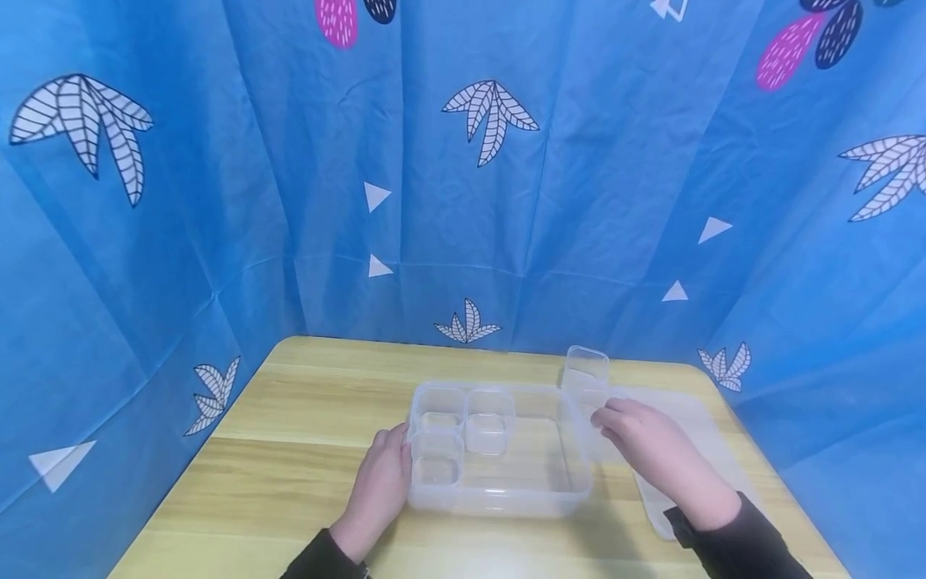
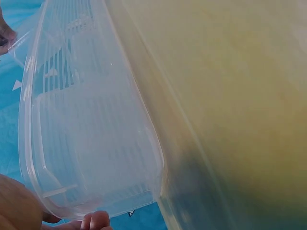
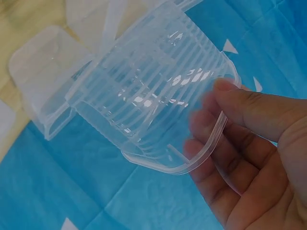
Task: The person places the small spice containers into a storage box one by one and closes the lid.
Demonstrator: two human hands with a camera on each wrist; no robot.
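A large clear plastic storage box (image 1: 506, 503) lies on the table. Inside it, at the left, stand three small clear bins: a back-left bin (image 1: 440, 394), a front-left bin (image 1: 437, 474) and a middle bin (image 1: 488, 442). My left hand (image 1: 379, 482) holds the box at its left end, with fingertips (image 2: 98, 219) bent against the end wall in the left wrist view. By its rim, my right hand (image 1: 651, 442) pinches another small clear bin (image 3: 158, 91), thumb on one side and fingers on the other. This bin is tilted beside the box's right end.
One more small clear bin (image 1: 586, 368) stands behind the box's back-right corner. A flat translucent lid (image 1: 712, 438) lies at the right of the table, partly under the right arm. A blue patterned curtain (image 1: 470, 201) hangs around the wooden table (image 1: 304, 450).
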